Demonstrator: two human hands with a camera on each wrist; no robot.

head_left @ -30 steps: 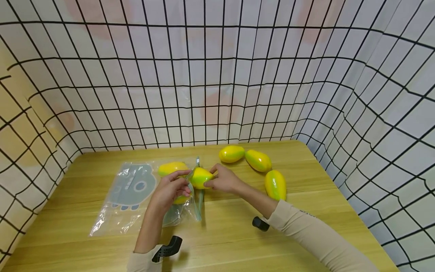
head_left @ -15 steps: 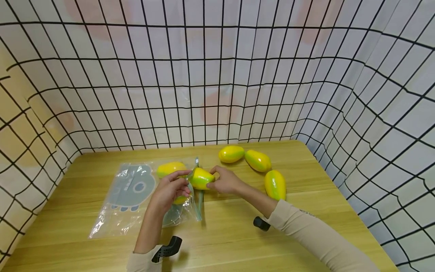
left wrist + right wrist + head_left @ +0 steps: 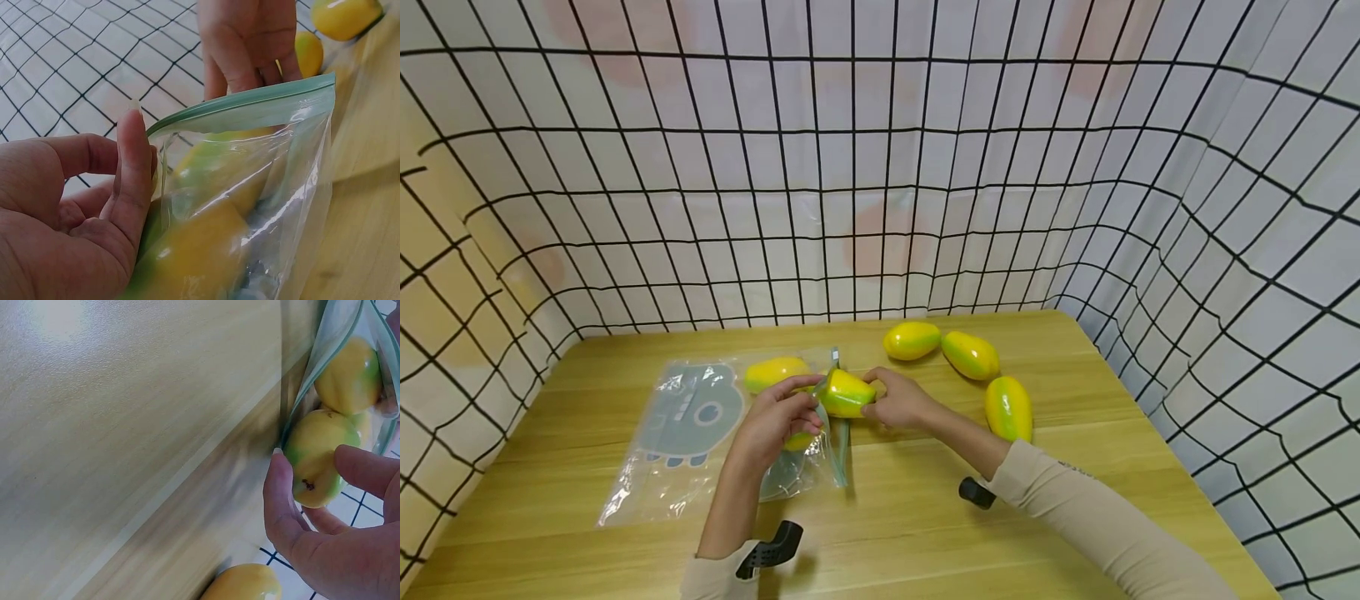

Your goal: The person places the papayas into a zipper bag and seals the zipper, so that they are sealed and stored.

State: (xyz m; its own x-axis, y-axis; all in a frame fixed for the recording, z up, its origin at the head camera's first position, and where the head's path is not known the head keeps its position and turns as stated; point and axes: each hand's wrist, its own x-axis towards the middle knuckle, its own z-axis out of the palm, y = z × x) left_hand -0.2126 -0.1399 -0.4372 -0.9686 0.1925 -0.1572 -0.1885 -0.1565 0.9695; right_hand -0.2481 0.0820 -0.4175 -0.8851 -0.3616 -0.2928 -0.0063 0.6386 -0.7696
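Note:
At the mouth of a clear zip bag (image 3: 647, 500) with a green seal strip, my right hand (image 3: 898, 400) holds a yellow-green mango (image 3: 847, 394). In the right wrist view its thumb and fingers lie around the stem end of that mango (image 3: 312, 465), whose other end is inside the bag. My left hand (image 3: 772, 423) pinches the bag's rim by the green strip (image 3: 262, 100), keeping the mouth apart. More mangoes lie inside the bag, one (image 3: 775, 372) toward the back and one (image 3: 797, 440) partly hidden behind the left hand.
To the right on the wooden table (image 3: 917, 533) lie three loose mangoes: one at the back (image 3: 912, 341), one beside it (image 3: 970, 356), one near the right forearm (image 3: 1008, 408). A black wire grid (image 3: 850, 192) with white cloth borders the table behind and at both sides.
The right hand and its mango have shifted very slightly right. A mango inside the bag has edged a little left. The left hand stays in place on the rim.

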